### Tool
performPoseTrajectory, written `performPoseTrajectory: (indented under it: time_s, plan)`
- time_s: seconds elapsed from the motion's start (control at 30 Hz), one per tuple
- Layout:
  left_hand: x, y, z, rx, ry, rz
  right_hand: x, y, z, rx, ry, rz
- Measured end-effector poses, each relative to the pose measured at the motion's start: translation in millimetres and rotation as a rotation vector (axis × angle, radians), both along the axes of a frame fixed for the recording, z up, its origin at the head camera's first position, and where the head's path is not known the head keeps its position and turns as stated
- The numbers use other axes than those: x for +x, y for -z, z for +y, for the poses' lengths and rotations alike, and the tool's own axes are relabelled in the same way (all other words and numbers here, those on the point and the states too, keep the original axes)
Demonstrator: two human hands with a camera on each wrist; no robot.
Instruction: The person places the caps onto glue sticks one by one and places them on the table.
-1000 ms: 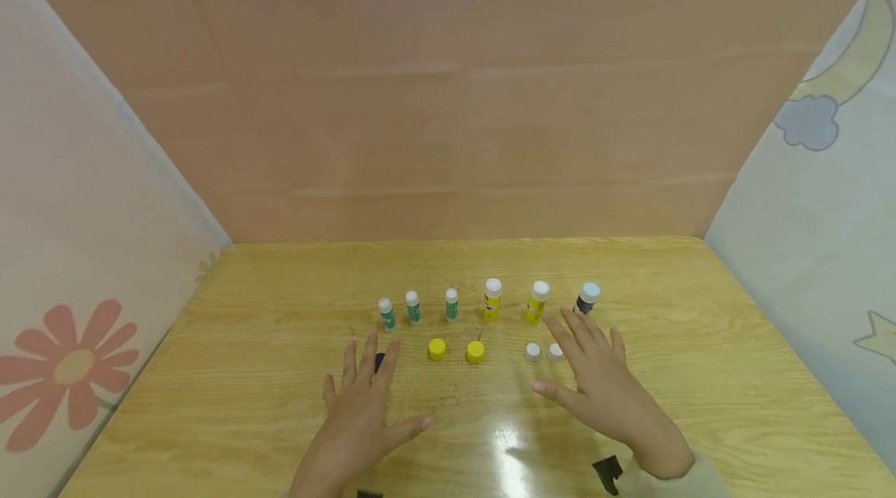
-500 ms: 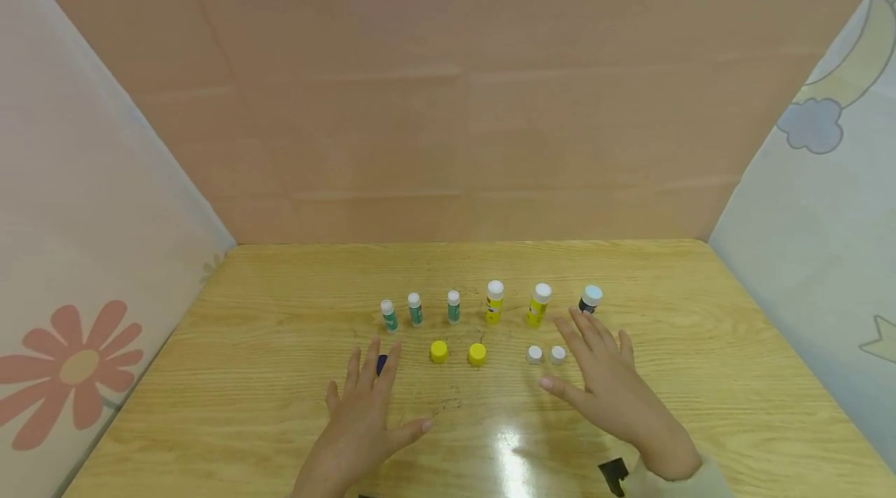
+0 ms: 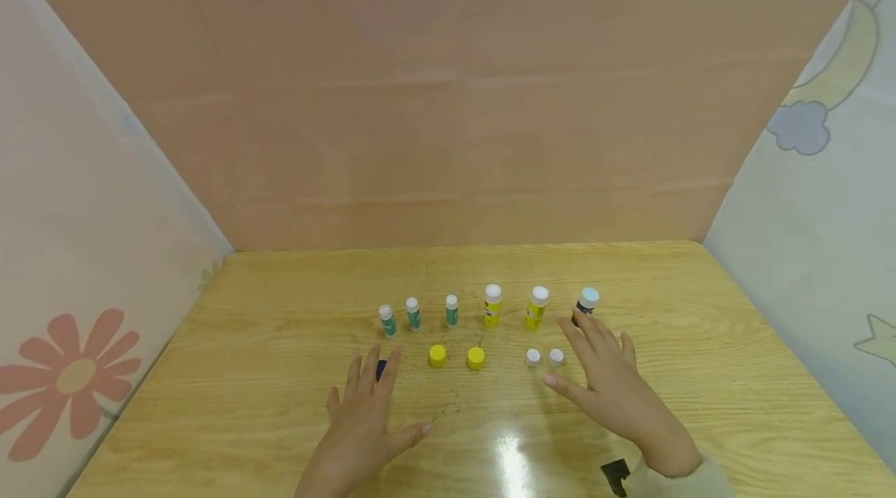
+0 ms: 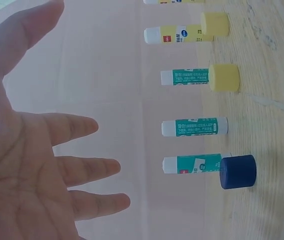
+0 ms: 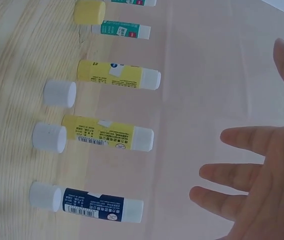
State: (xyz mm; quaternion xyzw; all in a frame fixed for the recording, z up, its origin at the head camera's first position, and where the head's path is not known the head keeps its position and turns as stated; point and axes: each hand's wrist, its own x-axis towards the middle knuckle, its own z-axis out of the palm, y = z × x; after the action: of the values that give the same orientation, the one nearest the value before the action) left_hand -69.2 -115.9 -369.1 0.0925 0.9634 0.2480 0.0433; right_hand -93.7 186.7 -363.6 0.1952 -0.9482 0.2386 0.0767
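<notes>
My left hand (image 3: 357,424) is held over the near left of the table, fingers spread and holding nothing. A navy cap (image 4: 238,172) shows between its fingers in the head view. My right hand (image 3: 612,397) hovers at the right, also spread and bare, near a navy glue stick (image 5: 102,205) that it partly covers in the head view. Three green glue sticks (image 3: 414,314) and two yellow glue sticks (image 3: 493,306) stand upright in the same row, all with white tops. Before them sit two yellow caps (image 3: 437,356) and white caps (image 3: 533,358); the right wrist view shows three white ones.
The wooden table (image 3: 294,288) ends at a brown back wall (image 3: 448,132). Patterned side walls (image 3: 77,288) flank it. A black scrap (image 3: 616,475) lies by the right sleeve (image 3: 679,482).
The right hand has shifted slightly to the right and nearer, uncovering more of a white cap. The left hand stays nearly in place. The head view moves slightly.
</notes>
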Motion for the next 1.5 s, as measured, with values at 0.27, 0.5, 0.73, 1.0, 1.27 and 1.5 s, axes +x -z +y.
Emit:
performPoseTrajectory:
  time_s: [0.27, 0.5, 0.73, 1.0, 1.27, 1.5]
  plan:
    - [-0.4, 3.7, 0.5, 0.005, 0.005, -0.003, -1.1, 2.6, 2.9, -0.025, 0.030, -0.041]
    - [-2.4, 4.9, 0.3, 0.012, 0.006, 0.019, -2.8, 4.0, 6.0, -0.042, 0.043, -0.045]
    - [-2.5, 5.3, 0.6, 0.031, 0.014, 0.004, -4.2, 6.3, 9.2, -0.045, 0.047, -0.057]
    - [-4.7, 8.6, -0.2, 0.044, 0.005, 0.007, -9.1, 10.0, 13.9, -0.061, 0.031, -0.033]
    - [-5.6, 10.4, -0.6, 0.053, -0.003, 0.015, -13.4, 13.6, 16.6, -0.085, 0.023, -0.037]
    - [-6.1, 11.0, -0.4, 0.063, -0.002, 0.018, -16.2, 16.9, 18.6, -0.090, 0.032, -0.061]
